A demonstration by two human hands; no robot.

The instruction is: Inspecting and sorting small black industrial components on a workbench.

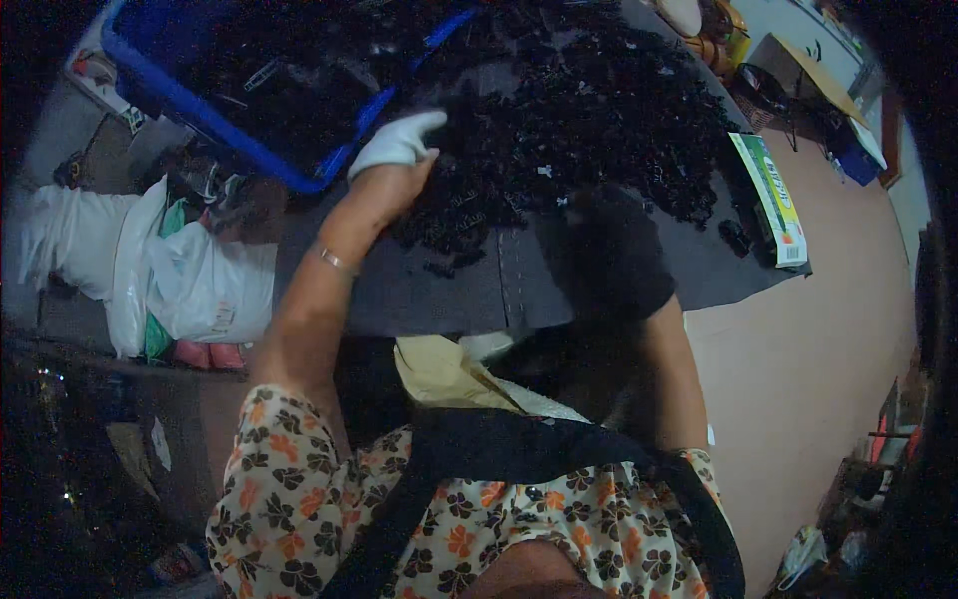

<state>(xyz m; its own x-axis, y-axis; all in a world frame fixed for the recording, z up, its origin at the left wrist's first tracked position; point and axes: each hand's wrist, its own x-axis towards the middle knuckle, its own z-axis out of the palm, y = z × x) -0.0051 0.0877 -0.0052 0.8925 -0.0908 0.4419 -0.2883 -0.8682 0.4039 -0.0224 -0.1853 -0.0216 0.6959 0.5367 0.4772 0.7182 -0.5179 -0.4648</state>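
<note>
My left hand (399,145), in a white glove, reaches over the left part of a spread pile of small black pieces (599,130), beside the right wall of a blue bin (339,165). Its fingers point right and the thumb stands apart, with nothing visible between them. My right hand (609,250), in a dark glove, is over the near part of the dark table cover (439,299). Against that dark cloth its fingers cannot be made out. The pieces are too small and dark to name; a few pale bits (545,172) lie among them.
A yellow-green and white flat box (768,200) lies at the table's right edge. White plastic bags (205,285) are at the left. Below the near edge, a yellowish sheet or bag (439,374) shows above my lap. Farther right stands an open cardboard box (813,85).
</note>
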